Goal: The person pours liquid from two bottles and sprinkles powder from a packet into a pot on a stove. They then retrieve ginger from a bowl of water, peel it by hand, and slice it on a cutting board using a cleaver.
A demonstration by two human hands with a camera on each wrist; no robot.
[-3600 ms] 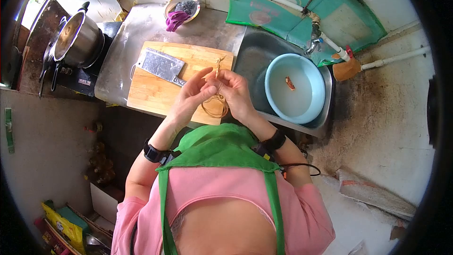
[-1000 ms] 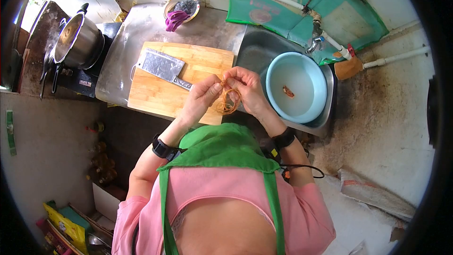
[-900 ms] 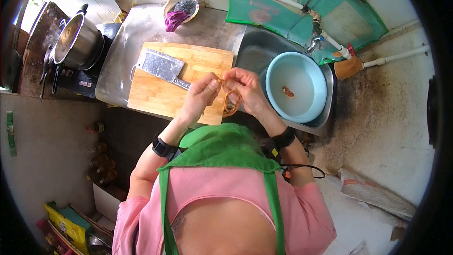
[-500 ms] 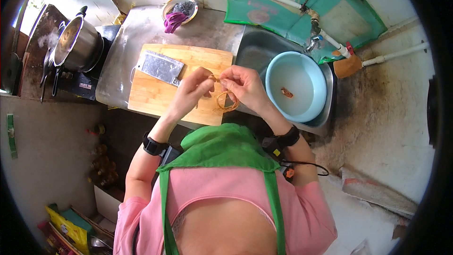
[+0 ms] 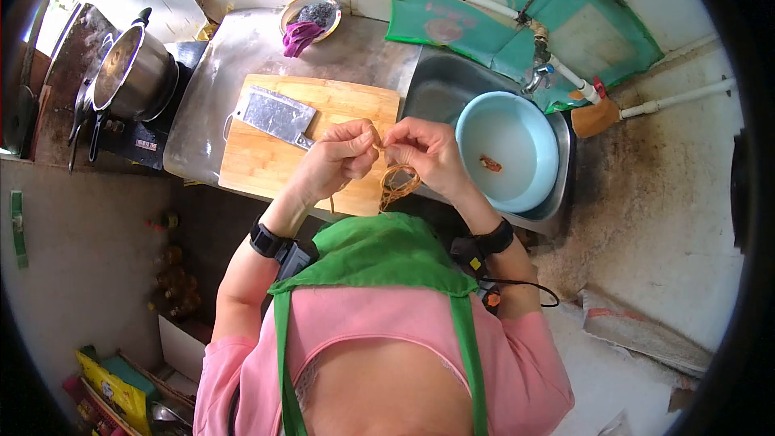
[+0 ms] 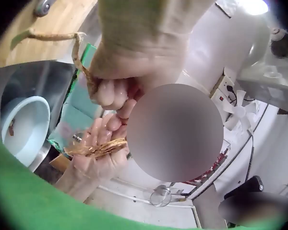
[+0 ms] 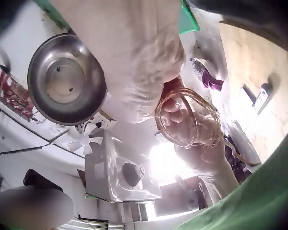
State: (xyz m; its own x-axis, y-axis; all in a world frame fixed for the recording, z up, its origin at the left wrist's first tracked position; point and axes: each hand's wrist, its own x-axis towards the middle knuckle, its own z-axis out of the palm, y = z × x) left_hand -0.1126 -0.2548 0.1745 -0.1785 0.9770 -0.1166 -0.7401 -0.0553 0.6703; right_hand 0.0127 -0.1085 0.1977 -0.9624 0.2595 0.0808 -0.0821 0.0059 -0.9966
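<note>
Above the right edge of the cutting board (image 5: 274,153), the left hand (image 5: 341,163) and right hand (image 5: 428,157) face each other, fingertips close together. Both pinch a thin, brownish, root-like strand. A coiled loop of the strand (image 5: 399,183) hangs under the right hand; in the right wrist view the loops (image 7: 198,96) dangle by the fingers. In the left wrist view a strand end (image 6: 53,36) trails from the curled left hand (image 6: 134,62). A cleaver (image 5: 274,113) lies flat on the board, its handle end partly behind the left hand.
Right of the board, a light-blue basin (image 5: 533,129) with liquid and a small reddish-brown piece (image 5: 490,164) stands in the sink (image 5: 436,85) below a tap (image 5: 539,73). A bowl with a purple cloth (image 5: 300,38) stands behind the board. A steel pot (image 5: 137,73) stands far left.
The hands have moved from over the board towards its right edge, and the right hand has shifted slightly right. The hanging loop has moved right with it. The cleaver has stayed in place.
</note>
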